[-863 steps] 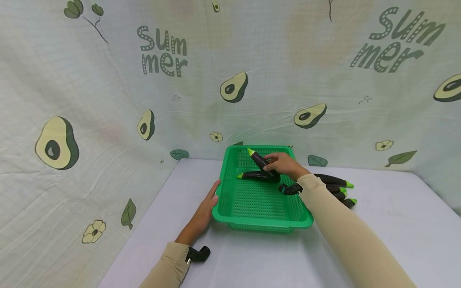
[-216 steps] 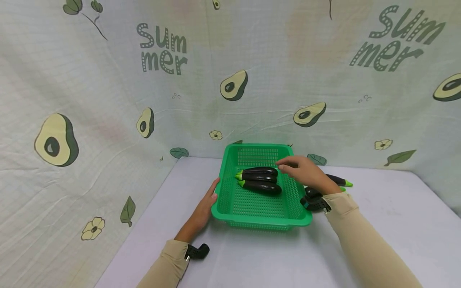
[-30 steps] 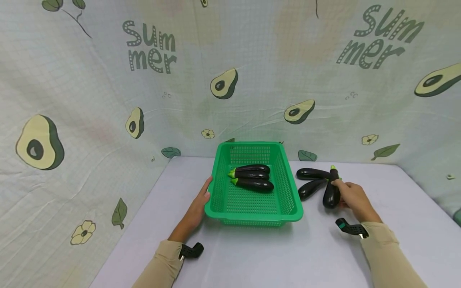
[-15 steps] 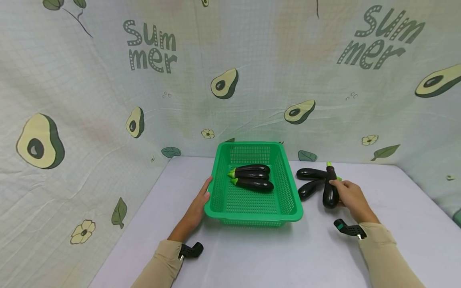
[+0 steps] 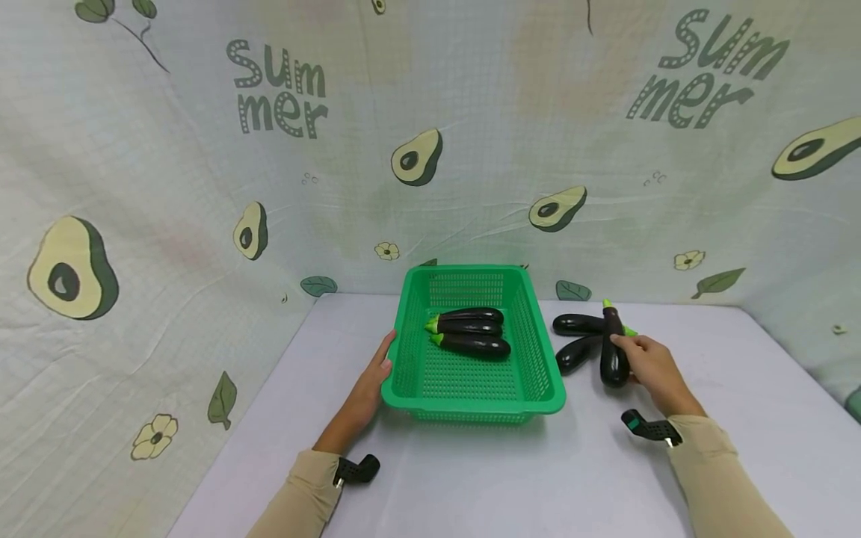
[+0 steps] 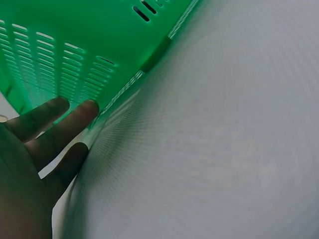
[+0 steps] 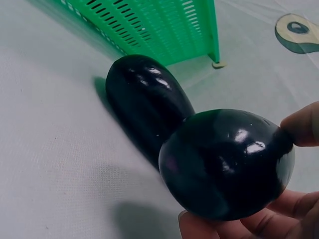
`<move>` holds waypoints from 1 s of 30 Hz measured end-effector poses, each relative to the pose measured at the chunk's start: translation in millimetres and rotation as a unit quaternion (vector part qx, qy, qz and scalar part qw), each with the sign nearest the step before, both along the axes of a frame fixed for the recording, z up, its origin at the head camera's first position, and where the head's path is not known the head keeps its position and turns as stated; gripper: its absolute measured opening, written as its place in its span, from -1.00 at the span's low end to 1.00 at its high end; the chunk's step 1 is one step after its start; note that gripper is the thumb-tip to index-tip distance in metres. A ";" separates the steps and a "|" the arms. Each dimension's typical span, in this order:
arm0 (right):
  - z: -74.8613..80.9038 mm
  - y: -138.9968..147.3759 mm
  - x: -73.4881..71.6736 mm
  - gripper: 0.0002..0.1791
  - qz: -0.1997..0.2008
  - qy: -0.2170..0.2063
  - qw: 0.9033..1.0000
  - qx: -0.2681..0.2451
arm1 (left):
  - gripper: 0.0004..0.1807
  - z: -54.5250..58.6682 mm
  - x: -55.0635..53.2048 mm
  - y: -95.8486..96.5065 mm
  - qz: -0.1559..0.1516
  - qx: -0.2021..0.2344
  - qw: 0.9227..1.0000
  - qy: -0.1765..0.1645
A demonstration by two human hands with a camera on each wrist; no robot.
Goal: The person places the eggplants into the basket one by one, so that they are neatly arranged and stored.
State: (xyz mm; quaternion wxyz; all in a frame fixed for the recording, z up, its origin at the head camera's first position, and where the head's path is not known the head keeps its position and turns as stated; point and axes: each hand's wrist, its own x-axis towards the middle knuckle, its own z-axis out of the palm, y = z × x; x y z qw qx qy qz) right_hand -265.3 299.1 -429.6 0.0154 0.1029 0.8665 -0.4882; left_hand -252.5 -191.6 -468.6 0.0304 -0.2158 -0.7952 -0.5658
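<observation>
A green plastic basket (image 5: 474,409) stands on the table, with three dark eggplants (image 5: 471,326) lying side by side in it, green stems to the left. My left hand (image 5: 363,388) rests against the basket's left side; in the left wrist view its fingers (image 6: 65,124) are extended along the slotted wall. Right of the basket, my right hand (image 5: 655,370) holds an eggplant (image 5: 614,362), stem pointing away, between thumb and fingers. The right wrist view shows its round end (image 7: 224,164) close up. Two more eggplants (image 5: 577,355) lie on the table, partly behind the held one.
A white cloth covers the table (image 5: 471,486). Behind it hangs a curtain (image 5: 484,224) printed with avocados, leaves and lettering. Each wrist carries a small black camera, one on the left (image 5: 356,469) and one on the right (image 5: 651,427).
Within the last second the right hand has shifted slightly left with the eggplant. Compared with the oldest frame, the basket holds more eggplants and fewer lie beside it. The left hand stays at the basket.
</observation>
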 end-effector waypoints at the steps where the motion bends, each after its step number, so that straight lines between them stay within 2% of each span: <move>1: 0.5 -0.6 0.1 -0.02 0.000 0.001 1.000 0.001 | -0.40 -0.8 -0.2 -0.2 0.000 0.001 1.000 0.003; 6: 0.9 -1.2 0.3 -0.02 -0.005 0.002 1.000 0.001 | -0.40 -1.3 -1.5 -0.3 -0.004 0.013 1.000 0.005; 10: -0.2 -1.1 -0.8 0.00 -0.015 0.004 1.000 -0.005 | -0.40 1.5 -0.5 0.5 0.000 0.001 1.000 -0.003; 17: -1.9 -2.4 -2.5 0.00 -0.030 0.006 0.999 -0.012 | -0.39 31.0 19.2 5.1 -0.009 -0.007 1.000 -0.011; 20: -1.7 -4.1 -2.9 0.01 -0.039 0.007 0.999 -0.016 | -0.39 34.6 21.3 5.4 -0.011 -0.005 1.000 -0.012; 27: 0.1 -7.0 -2.8 0.07 -0.049 -0.002 0.999 -0.019 | -0.39 -2.9 -1.2 -0.6 -0.003 0.011 1.000 0.004; 30: -0.2 -9.1 -3.2 0.07 -0.049 0.001 0.998 -0.024 | -0.39 -2.7 -0.7 -1.1 0.002 0.010 1.000 0.000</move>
